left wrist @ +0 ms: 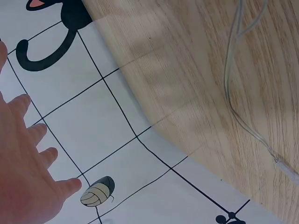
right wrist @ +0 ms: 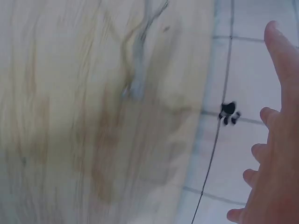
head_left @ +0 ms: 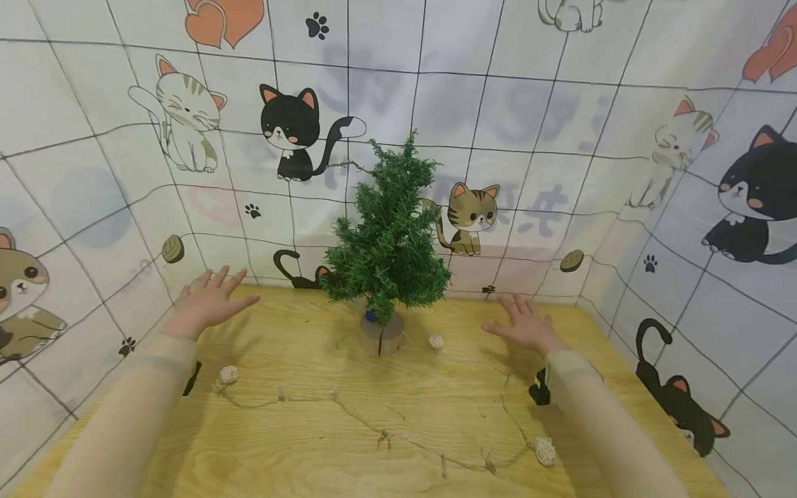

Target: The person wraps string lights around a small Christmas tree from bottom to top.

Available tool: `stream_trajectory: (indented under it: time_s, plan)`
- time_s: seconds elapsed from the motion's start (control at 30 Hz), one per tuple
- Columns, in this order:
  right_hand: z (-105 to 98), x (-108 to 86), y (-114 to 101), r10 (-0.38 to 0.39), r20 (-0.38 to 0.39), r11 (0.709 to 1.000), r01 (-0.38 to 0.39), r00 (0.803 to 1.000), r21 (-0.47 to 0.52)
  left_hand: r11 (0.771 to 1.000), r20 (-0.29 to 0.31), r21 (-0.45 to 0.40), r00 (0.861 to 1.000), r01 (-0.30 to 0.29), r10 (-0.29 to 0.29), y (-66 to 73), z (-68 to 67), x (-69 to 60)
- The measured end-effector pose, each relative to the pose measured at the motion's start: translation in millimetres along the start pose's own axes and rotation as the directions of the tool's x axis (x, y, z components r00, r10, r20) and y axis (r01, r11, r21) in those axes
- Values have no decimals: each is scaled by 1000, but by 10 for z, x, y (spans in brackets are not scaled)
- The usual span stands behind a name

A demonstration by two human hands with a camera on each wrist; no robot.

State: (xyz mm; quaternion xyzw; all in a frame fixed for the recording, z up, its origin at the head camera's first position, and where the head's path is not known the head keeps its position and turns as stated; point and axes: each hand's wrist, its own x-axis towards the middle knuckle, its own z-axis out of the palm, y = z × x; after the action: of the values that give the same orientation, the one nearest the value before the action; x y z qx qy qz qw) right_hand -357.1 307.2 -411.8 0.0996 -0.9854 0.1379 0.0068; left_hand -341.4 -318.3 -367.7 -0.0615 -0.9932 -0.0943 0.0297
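Observation:
A small green artificial Christmas tree (head_left: pixel 389 235) stands upright on a round base (head_left: pixel 382 335) toward the back of the wooden table. My left hand (head_left: pixel 212 301) is held over the back left corner, fingers spread and holding nothing. On the other side my right hand (head_left: pixel 526 328) hovers near the back right, its fingers also apart and nothing in them. A string of lights (head_left: pixel 382 436) trails loosely over the table in front of the tree. Pale woven balls (head_left: pixel 545 452) sit along it. Clear wire (left wrist: pixel 229 79) shows below the hand in the left wrist view.
A white cloth (head_left: pixel 386 97) with printed cats and grid lines surrounds the table (head_left: pixel 299 449) at the back and sides. Another pale ball (head_left: pixel 436 341) lies just right of the tree base. Something dark blue (head_left: pixel 371 315) shows under the lowest branches.

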Motion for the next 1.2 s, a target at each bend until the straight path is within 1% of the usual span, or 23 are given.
stream_trajectory:
  time_s: [0.1,0.13,0.23,0.33,0.43,0.5,0.6,0.7,0.77,0.87,0.97,1.03,1.1,1.2]
  plan:
    - [0,-55,-97,-34,-8,999,34,999,-3,1000,-11,0,1000,-24,24,6,41,-21]
    - [0,-85,-144,-49,-10,999,49,999,-2,999,-11,15,999,-37,37,22,58,-37]
    - [20,-191,-299,-94,-15,996,94,995,2,994,-3,41,995,-98,98,114,134,-132]
    - [66,-319,-455,-148,-23,989,148,989,16,986,-9,54,987,-157,158,275,237,-279]
    - [130,-444,-577,-191,-25,980,192,981,51,975,-27,26,975,-219,220,477,352,-418]
    - [164,-519,-658,-222,-22,972,223,975,74,966,-37,28,965,-257,258,627,417,-492]
    - [193,-623,-809,-272,-8,958,271,962,90,948,-44,19,947,-318,318,881,452,-605]
    - [207,-724,-995,-335,22,940,332,942,84,924,-27,23,924,-381,381,1121,479,-726]
    - [206,-791,-1108,-372,49,927,368,927,71,903,-18,29,903,-429,430,1285,500,-787]
    - [201,-884,-1269,-423,103,906,417,900,77,868,12,52,869,-494,494,1511,555,-877]
    - [190,-967,-1418,-453,165,891,445,876,89,833,51,31,833,-552,551,1734,600,-967]
    - [181,-1013,-1503,-459,201,888,452,865,84,810,74,9,808,-586,584,1868,623,-1026]
    - [166,-1052,-1575,-469,223,882,464,854,79,792,102,-17,787,-611,609,1989,647,-1074]
    - [141,-1107,-1647,-485,241,873,482,840,76,773,162,-33,759,-634,630,2139,671,-1127]
